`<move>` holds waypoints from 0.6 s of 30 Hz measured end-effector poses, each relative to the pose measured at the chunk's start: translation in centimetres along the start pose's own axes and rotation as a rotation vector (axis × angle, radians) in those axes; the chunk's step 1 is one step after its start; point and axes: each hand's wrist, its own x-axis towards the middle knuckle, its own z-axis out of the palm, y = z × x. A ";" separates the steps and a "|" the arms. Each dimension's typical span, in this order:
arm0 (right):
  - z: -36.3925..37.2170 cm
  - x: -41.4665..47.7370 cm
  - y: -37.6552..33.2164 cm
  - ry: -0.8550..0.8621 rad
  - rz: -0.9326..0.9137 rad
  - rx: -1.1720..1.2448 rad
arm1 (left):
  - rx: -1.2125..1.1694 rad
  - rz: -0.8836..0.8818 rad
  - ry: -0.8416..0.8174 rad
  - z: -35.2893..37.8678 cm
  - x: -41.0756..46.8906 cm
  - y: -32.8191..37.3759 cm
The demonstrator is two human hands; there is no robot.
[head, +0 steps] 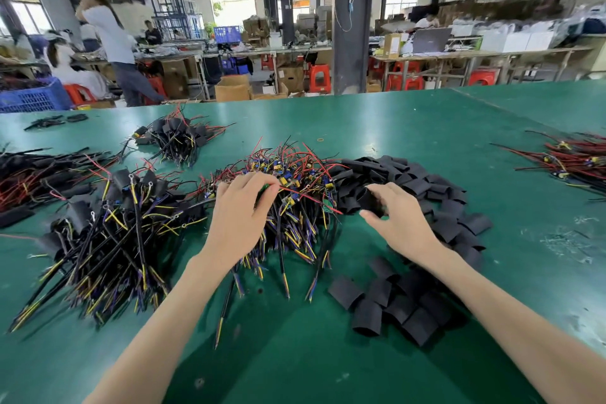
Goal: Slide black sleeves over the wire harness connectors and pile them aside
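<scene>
Done pile [108, 229] near left on table [410, 128]. Left hand [242, 216] on centre harness pile [295, 180], fingers curled, pinching one harness [267, 188] (green bit shows at fingertips). Right hand [398, 218] just right of it, thumb and fingers curled round one sleeve [370, 200] at edge of sleeve heap [426, 193].

left hand [241, 216], right hand [398, 220]: two; sleeve heap [436, 187]: one
</scene>
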 end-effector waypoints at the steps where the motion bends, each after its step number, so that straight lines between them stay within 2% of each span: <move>1: 0.1 -0.1 -0.1 -0.011 -0.007 0.015 | -0.015 -0.005 0.022 0.0 -0.2 -0.1; 10: 0.4 -1.0 -1.5 -0.086 -0.068 0.161 | -0.125 -0.075 0.085 0.3 -1.0 0.6; 18: 0.3 -1.3 -2.4 -0.103 -0.062 0.249 | -0.100 -0.079 0.119 0.2 -1.3 0.7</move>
